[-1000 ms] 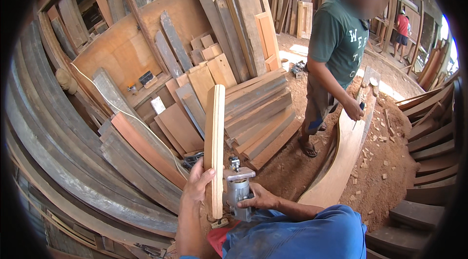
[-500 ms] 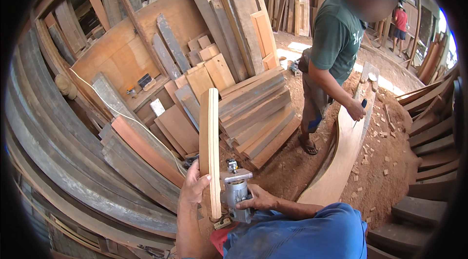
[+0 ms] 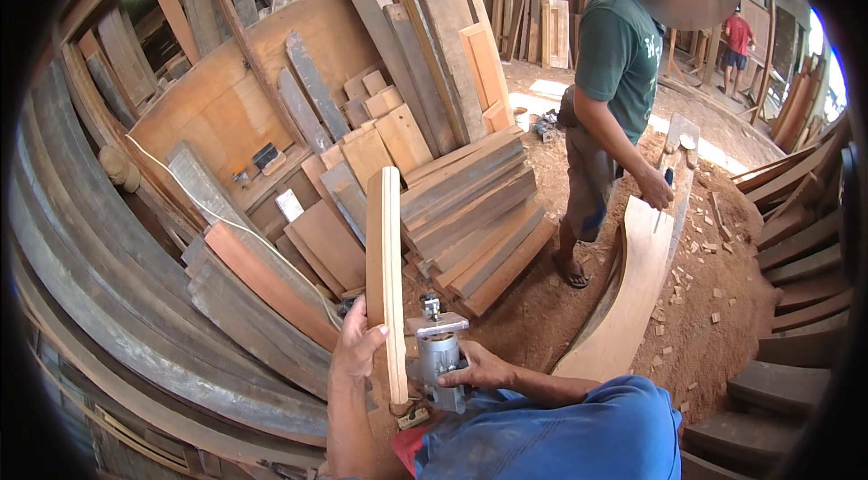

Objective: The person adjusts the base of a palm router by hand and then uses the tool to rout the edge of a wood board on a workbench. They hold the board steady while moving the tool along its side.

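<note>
My left hand point(image 3: 355, 349) grips a long, narrow wooden board point(image 3: 380, 272) with a grooved pale edge, its thumb pressed on that edge. The board stands nearly upright in front of me. To its right, my right hand point(image 3: 479, 366) is wrapped round the silver body of a trim router point(image 3: 439, 355). The router's flat base plate faces up, with a bit and collet sticking out above it. A small gap shows between the board's edge and the router's base. Parts of my left fingers are hidden behind the board.
Stacked planks point(image 3: 470, 209) lie ahead, by a leaning plywood panel point(image 3: 235, 91). Curved timbers point(image 3: 81, 236) fill the left; more beams point(image 3: 805, 299) line the right. A co-worker point(image 3: 615, 73) stands ahead right, holding a tool over a curved board point(image 3: 624, 299). Shavings cover the floor.
My hands, the wooden board and the router stay almost in place. The co-worker's hand and tool have shifted slightly away, toward the far end of the curved board.
</note>
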The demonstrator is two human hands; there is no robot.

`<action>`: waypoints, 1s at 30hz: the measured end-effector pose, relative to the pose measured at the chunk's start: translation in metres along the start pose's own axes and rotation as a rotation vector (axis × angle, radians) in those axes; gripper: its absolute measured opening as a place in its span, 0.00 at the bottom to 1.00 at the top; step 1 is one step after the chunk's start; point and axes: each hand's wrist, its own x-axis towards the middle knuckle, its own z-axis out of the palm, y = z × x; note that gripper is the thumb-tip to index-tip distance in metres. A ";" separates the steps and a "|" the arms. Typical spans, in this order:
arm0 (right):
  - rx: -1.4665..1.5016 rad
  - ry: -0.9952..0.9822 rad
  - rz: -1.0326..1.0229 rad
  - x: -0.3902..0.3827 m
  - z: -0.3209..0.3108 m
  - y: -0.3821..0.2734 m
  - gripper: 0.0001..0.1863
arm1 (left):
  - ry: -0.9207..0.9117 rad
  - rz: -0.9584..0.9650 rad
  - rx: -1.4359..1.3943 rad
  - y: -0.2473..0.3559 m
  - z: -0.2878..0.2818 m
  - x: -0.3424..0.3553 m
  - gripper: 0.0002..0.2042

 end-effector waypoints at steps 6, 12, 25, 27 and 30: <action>0.050 0.020 0.024 -0.005 0.004 -0.011 0.35 | 0.038 0.039 -0.017 -0.002 0.005 0.003 0.38; 0.061 0.037 -0.031 -0.002 0.001 0.006 0.36 | 0.005 0.007 -0.019 -0.009 -0.001 0.004 0.40; 0.051 0.010 -0.009 -0.004 0.002 -0.001 0.36 | 0.001 0.031 -0.022 -0.011 0.001 0.001 0.41; 0.044 0.026 -0.013 -0.005 0.002 0.002 0.36 | -0.008 0.026 -0.020 -0.011 0.003 0.000 0.41; 0.032 0.029 0.024 -0.004 0.001 0.010 0.35 | -0.008 0.036 -0.017 -0.013 0.002 -0.002 0.40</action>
